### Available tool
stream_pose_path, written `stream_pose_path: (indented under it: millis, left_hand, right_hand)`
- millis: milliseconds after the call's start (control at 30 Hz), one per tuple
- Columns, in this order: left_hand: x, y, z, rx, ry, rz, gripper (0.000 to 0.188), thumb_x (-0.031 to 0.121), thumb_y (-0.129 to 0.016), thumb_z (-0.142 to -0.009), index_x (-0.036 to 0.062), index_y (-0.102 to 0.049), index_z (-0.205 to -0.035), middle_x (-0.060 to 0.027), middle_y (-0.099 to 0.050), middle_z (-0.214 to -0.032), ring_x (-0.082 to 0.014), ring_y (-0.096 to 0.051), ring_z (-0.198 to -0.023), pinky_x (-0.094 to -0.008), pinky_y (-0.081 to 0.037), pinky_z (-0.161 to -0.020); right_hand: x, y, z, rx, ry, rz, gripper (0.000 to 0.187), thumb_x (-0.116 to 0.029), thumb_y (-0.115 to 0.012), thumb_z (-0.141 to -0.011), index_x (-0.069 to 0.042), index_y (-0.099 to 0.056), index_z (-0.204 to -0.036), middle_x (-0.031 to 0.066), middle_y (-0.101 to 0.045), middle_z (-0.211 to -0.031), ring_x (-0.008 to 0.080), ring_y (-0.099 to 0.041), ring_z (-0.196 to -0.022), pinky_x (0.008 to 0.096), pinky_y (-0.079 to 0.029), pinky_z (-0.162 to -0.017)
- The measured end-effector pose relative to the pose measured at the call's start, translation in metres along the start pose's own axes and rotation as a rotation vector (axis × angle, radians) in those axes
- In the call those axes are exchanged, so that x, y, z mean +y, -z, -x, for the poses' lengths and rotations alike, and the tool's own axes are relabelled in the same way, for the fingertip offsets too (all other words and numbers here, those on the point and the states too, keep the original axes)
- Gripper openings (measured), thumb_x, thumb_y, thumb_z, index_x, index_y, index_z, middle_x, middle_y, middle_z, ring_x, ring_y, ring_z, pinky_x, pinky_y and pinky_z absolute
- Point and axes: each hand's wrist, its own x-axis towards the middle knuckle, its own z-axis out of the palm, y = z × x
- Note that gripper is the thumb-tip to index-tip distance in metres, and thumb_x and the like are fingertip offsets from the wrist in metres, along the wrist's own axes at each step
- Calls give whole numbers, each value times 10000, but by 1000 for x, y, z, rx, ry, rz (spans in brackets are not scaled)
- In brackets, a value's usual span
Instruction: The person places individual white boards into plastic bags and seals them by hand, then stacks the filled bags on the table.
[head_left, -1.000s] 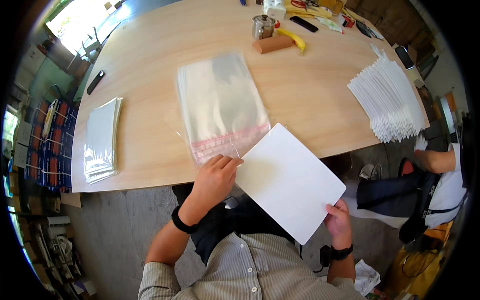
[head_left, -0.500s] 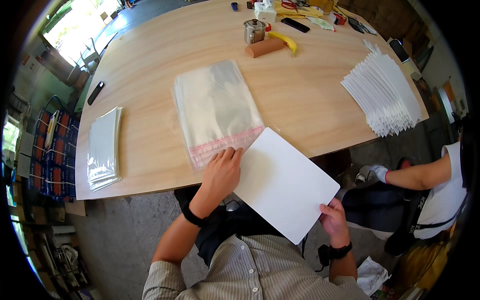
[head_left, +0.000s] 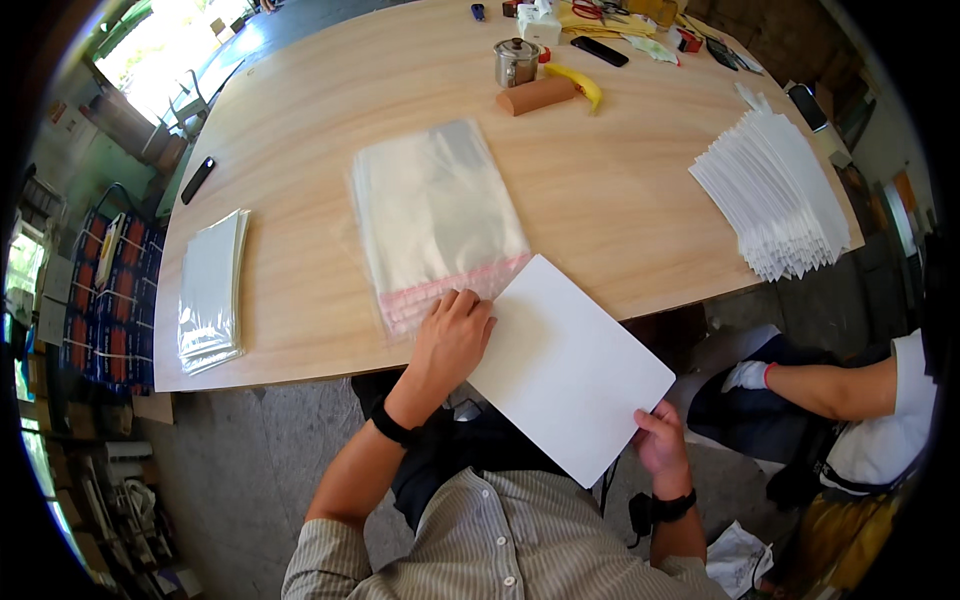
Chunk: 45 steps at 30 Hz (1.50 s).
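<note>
A white sheet (head_left: 572, 370), flat with rounded corners, slants over the table's front edge. My right hand (head_left: 662, 440) grips its lower right corner, thumb on top. The sheet's upper left side lies at the near end of a stack of clear plastic bags (head_left: 435, 205) with pink-striped flaps. Over those flaps, next to the sheet, my left hand (head_left: 452, 335) is closed with its fingers bent together on the bag's edge. Its fingertips are partly hidden.
Filled clear packets (head_left: 212, 290) lie at the left, near a black phone-like object (head_left: 198, 180). A fanned white stack (head_left: 775, 195) stands at the right. A metal pot (head_left: 516, 65), brown cylinder (head_left: 537, 96) and banana (head_left: 580, 85) sit farther back. A person's gloved hand (head_left: 745, 376) is at right.
My left hand's fingers have shifted slightly and bunched at the bag flap. The sheet barely moved. The other person's arm at the right has moved lower, and the view has shifted a little.
</note>
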Motion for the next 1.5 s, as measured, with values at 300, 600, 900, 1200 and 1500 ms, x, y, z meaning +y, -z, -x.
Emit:
stream_pose_path:
  millis: [300,600,900,1200,1500]
  left_hand:
    - [-12,23,20,51,79,47,414,173,-791,-832,33,-671,-1203,-129,-649,-1233,-357,-589,-1180,-461,-492,-1004]
    - [-24,24,27,28,42,94,462,171,-804,-821,11,-657,-1229,-131,-647,-1279,-361,-580,-1205,-458,-479,-1033]
    - [-25,28,27,-1,44,92,441,167,-795,-826,30,-660,-1223,-96,-654,-1255,-322,-581,-1186,-434,-467,-1041]
    - [-24,24,24,29,36,15,345,132,-762,-832,40,-679,-1154,-71,-682,-1193,-288,-614,-1133,-422,-496,-983]
    - [-16,15,13,95,-36,-229,182,65,-711,-813,78,-722,-994,-20,-682,-1013,-216,-642,-986,-373,-515,-857]
  right_hand:
    - [-7,-5,0,19,52,40,366,-73,-688,-918,58,-644,-1256,134,-730,-1188,249,-711,-1055,395,-558,-951]
    - [-30,5,-30,-40,87,151,419,-74,-700,-882,66,-644,-1273,142,-731,-1205,245,-706,-1061,370,-539,-964]
    - [-16,18,-36,-29,12,128,424,-78,-707,-921,58,-611,-1312,153,-711,-1253,269,-692,-1125,411,-536,-995]
    - [-9,-16,-30,-11,5,98,402,-86,-715,-935,41,-611,-1302,133,-719,-1212,250,-701,-1078,391,-549,-946]
    - [-8,-25,-31,-67,-38,104,420,-71,-685,-945,41,-583,-1336,143,-698,-1263,263,-689,-1130,415,-545,-987]
